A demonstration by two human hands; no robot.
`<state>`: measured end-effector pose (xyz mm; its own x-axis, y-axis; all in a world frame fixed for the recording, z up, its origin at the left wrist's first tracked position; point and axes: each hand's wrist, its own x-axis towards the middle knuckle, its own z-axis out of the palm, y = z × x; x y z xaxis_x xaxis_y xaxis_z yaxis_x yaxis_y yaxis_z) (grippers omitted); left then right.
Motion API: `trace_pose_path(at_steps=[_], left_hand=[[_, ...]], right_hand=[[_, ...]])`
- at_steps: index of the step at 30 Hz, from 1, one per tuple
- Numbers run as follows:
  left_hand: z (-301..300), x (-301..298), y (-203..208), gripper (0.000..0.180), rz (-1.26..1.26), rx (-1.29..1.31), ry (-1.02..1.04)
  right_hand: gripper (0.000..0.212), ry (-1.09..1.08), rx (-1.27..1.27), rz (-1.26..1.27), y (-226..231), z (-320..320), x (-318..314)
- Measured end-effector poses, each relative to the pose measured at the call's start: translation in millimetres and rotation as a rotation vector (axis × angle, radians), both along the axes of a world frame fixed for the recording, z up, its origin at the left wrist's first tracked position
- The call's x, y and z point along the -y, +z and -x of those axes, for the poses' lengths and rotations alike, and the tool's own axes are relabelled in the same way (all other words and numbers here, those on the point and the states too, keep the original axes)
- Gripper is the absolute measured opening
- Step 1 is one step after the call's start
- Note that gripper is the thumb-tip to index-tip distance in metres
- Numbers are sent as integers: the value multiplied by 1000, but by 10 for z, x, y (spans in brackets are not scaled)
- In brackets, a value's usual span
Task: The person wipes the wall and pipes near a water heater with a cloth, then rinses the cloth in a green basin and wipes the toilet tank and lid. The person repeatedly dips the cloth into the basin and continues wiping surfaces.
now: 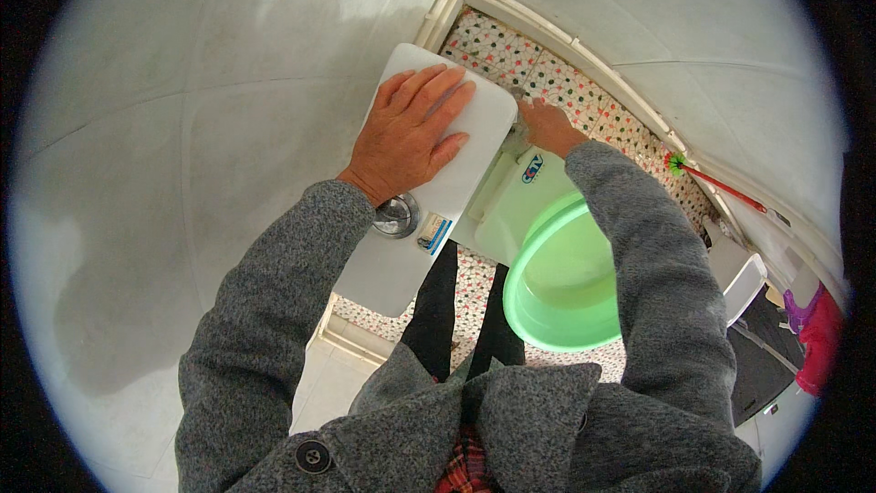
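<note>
My left hand (411, 128) lies flat on the white lid of the toilet tank (484, 123), its fingers slightly apart and nothing in them. Below its wrist sits a round chrome flush button (396, 216), and beside that a small blue-and-white sticker (434, 234). My right hand (550, 126) reaches past the tank's far corner, close to the back of the seat cover. Its fingers are curled together; whatever they grip is too small to make out. A light green plastic basin (557, 333) rests on the pale closed toilet cover (497, 224), partly behind my right sleeve.
Grey wall panels rise at left and far right, with a white pipe (584, 46) along the wall. The floor (497, 41) has speckled tiles. A red-handled brush (725, 187) leans at right, near a white bin (744, 288), a dark box (766, 361) and red cloth (821, 338).
</note>
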<state>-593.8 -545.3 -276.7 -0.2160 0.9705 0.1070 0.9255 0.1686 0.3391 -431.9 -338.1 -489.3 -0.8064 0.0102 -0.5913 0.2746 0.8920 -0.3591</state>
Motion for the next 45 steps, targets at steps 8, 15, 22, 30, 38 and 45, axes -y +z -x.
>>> trace_pose_path(at_steps=[8,15,22,30,38,45], left_hand=[[16,2,-16,60,18,27,5],[6,-36,-19,59,5,5,-4],[13,-17,-18,62,25,13,8],[14,-1,-1,61,21,22,3],[20,-9,-18,60,6,22,-5],[17,-14,-24,59,11,7,-1]], right_hand=[[67,-56,-14,-106,-129,46,343],[62,-46,-19,-148,-438,-56,169],[45,70,-46,-354,-441,-13,298],[51,-51,50,-141,-509,78,288],[52,-224,-59,-15,-636,-41,-296],[69,-58,53,-133,-373,-64,24]])
